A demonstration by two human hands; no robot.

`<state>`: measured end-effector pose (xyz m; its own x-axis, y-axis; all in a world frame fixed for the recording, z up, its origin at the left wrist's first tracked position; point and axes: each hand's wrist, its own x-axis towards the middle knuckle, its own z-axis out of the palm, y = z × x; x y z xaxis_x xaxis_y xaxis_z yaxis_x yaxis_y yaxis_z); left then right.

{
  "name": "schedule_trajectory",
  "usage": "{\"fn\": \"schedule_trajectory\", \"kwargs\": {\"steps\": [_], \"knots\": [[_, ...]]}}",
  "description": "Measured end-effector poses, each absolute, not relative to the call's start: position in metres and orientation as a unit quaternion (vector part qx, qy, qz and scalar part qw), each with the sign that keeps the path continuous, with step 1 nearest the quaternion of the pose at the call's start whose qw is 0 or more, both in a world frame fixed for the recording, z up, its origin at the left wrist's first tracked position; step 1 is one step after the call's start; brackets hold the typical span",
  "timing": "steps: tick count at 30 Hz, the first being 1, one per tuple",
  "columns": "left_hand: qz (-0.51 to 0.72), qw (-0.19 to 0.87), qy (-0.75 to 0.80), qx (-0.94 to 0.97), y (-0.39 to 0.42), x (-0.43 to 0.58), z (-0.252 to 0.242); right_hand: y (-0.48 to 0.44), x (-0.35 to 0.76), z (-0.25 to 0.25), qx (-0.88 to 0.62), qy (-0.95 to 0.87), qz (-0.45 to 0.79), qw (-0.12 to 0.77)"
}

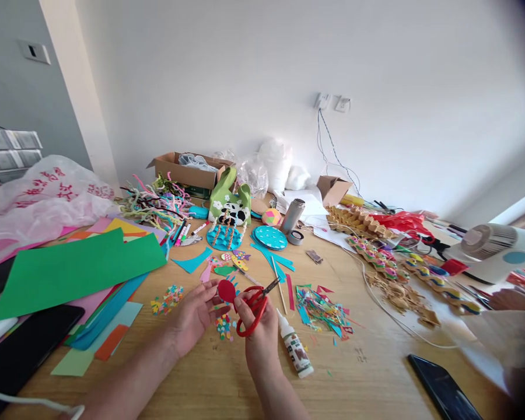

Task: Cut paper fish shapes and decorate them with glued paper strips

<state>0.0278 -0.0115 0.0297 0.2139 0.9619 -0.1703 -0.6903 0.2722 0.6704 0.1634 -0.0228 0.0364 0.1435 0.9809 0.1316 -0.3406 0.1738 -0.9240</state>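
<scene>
A small red paper circle point(226, 290) is held up over the table between my two hands. The fingers of my left hand point(195, 318) pinch its left edge, the other fingers loosely curled. Red-handled scissors point(256, 309) are in my right hand point(260, 332), blades pointing up and right, away from the paper. My right thumb tip is close to the circle's lower right edge; whether it touches I cannot tell. Small paper dots point(224, 328) lie beneath the hands. A white glue bottle point(295, 347) lies just right of my right hand.
Coloured paper sheets point(83, 271) cover the left side. Paper scraps point(321, 309) are piled to the right, with a phone point(444, 388) nearer the edge. Behind stand a steel flask point(293, 216) and blue plates point(269, 238). Another person's hand point(510, 298) is at far right.
</scene>
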Motion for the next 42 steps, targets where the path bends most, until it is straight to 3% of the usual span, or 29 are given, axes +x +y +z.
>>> {"fn": "schedule_trajectory", "kwargs": {"steps": [5,13,24,42], "knots": [[0.52,0.785,0.269,0.201,-0.014,0.028,0.03,-0.027,0.16,0.039,-0.396,-0.427,0.517,0.628],[0.597,0.723,0.315,0.151,-0.007,0.021,0.032,-0.026,0.157,0.036,-0.439,-0.453,0.517,0.578],[0.605,0.721,0.318,0.117,-0.005,0.014,0.038,-0.031,0.151,0.03,-0.434,-0.567,0.602,0.359],[0.614,0.679,0.327,0.234,-0.004,0.015,0.031,-0.032,0.153,0.031,-0.43,-0.606,0.583,0.328]]}}
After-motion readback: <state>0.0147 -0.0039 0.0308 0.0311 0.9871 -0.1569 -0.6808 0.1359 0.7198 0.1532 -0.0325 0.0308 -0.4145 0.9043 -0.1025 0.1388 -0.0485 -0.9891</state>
